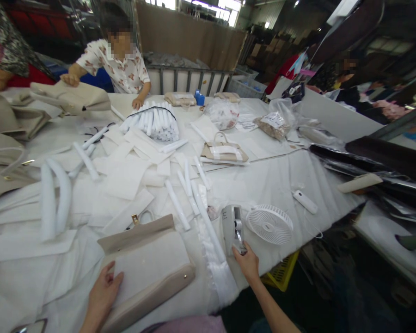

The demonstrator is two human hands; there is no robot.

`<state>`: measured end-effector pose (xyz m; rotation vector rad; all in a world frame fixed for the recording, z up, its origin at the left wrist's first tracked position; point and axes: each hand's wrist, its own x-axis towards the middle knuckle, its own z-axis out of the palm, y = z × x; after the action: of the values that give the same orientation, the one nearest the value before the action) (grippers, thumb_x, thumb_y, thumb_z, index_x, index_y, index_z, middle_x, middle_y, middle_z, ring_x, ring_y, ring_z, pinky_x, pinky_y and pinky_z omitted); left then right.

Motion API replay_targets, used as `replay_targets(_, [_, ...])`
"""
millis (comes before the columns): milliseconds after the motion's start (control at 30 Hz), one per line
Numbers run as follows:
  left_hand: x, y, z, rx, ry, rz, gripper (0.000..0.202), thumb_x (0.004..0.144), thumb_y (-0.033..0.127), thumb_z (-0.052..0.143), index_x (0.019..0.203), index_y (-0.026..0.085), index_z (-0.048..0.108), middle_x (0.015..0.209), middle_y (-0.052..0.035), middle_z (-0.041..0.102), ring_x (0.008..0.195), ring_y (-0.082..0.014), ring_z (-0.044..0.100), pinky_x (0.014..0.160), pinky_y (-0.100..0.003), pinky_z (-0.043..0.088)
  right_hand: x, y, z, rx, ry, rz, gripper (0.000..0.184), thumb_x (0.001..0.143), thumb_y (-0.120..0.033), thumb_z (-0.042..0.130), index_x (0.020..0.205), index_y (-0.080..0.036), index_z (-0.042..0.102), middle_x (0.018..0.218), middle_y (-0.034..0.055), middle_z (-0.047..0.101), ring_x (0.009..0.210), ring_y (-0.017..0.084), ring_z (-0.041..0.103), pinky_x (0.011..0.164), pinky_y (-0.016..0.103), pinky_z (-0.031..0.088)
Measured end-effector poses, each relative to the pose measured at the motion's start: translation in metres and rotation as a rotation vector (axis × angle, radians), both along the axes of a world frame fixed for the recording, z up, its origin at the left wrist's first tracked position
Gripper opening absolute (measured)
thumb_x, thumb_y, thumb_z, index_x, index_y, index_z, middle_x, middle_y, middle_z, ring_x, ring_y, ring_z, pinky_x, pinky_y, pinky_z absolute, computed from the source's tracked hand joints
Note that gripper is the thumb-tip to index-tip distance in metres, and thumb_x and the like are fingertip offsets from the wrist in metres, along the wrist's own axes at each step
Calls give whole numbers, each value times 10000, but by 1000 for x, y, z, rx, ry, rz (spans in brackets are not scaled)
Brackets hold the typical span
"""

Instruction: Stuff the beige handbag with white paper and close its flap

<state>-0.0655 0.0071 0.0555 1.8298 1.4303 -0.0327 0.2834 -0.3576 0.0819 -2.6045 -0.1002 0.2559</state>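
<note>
A beige handbag (152,298) lies on the table in front of me, its flap folded back and a pale sheet (150,266) spread over it. My left hand (104,291) rests at the left edge of that sheet, thumb and fingers apart. To the right, my right hand (247,264) is closed at the cutter end of a tape dispenser (228,226); its fingertips pinch there, seemingly on the tape's end, though the clear tape is hard to make out. A metal clasp (135,219) and a ring-shaped strap show behind the flap.
A white fan (269,225) stands right of the dispenser, near a white handheld device (305,202). White padding tubes (178,206) and paper sheets (125,173) cover the middle. A bundle of tubes (156,122) lies farther back, near a co-worker (119,69) handling a beige bag (71,98).
</note>
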Motion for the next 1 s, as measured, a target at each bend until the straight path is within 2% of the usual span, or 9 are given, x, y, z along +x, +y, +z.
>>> replay_targets(200, [1,-1,4,-18,4,11,660,738,500,450,1271,111,450,784,-43,630,737,-257,637,719,-367,477,23,20,0,25,-44,43,579,717,-521,512,1176,-170,549,869,76,687,839,285,646,757,370,487])
replay_targets(367, [3,-2,6,-44,-19,16,683,733,505,441,1293,115,415,750,-28,621,702,-251,632,690,-363,476,45,18,3,50,-52,107,658,714,-513,523,1252,-135,499,945,105,684,906,287,639,806,373,478])
replay_targets(500, [7,-5,10,-37,-15,32,657,735,474,443,1285,116,427,757,-32,616,704,-247,630,695,-358,477,57,19,-1,54,-68,135,661,724,-507,514,1290,-170,462,972,87,677,908,278,635,822,386,470])
replay_targets(700, [6,-6,9,-13,-19,26,663,738,487,436,1284,112,430,768,-33,616,699,-239,626,694,-359,478,85,37,-6,62,-96,115,614,711,-489,524,1245,-191,477,1061,100,643,947,276,604,849,379,440])
replay_targets(767, [5,-6,7,-15,-25,27,671,736,496,439,1285,110,429,790,-41,626,717,-238,629,714,-357,477,91,40,-5,71,-94,109,599,694,-478,552,1215,-190,494,1032,97,648,915,271,608,824,371,440])
replay_targets(1000, [2,-5,3,-20,-30,7,664,757,498,432,1300,116,410,760,-28,627,688,-236,629,688,-354,469,79,39,-12,133,-93,-26,709,653,-578,578,1206,-152,454,826,69,663,736,243,622,690,355,471])
